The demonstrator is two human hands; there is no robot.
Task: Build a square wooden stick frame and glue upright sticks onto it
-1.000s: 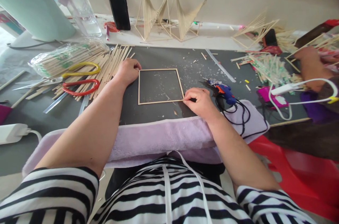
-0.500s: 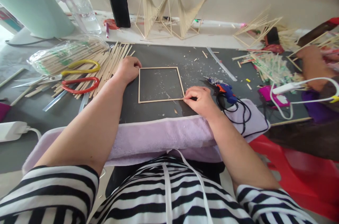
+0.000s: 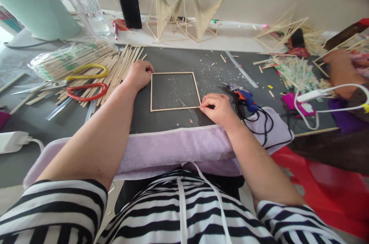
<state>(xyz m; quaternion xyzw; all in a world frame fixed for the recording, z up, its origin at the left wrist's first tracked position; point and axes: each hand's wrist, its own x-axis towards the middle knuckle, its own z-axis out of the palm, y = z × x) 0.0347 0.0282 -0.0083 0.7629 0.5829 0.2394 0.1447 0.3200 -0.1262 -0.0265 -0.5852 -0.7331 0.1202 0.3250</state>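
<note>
Head view: I held the thin, square frame of pale wooden sticks (image 3: 173,109) flat on the dark grey tabletop (image 3: 158,121), left hand (image 3: 138,75) pinched closed at its far-left corner, right hand (image 3: 217,108) pinched closed at its near-right. Its longer-looking sides ran left to right. Wooden sticks filled the clear plastic bag (image 3: 67,59); the clear bottle (image 3: 93,15) contained water.

Your bare forearms reach inward over the near edge of the counter (image 3: 170,57); left hand (image 3: 138,74), fingers curled, lies farther in than right hand (image 3: 218,108), thumb and forefinger pinched.
</note>
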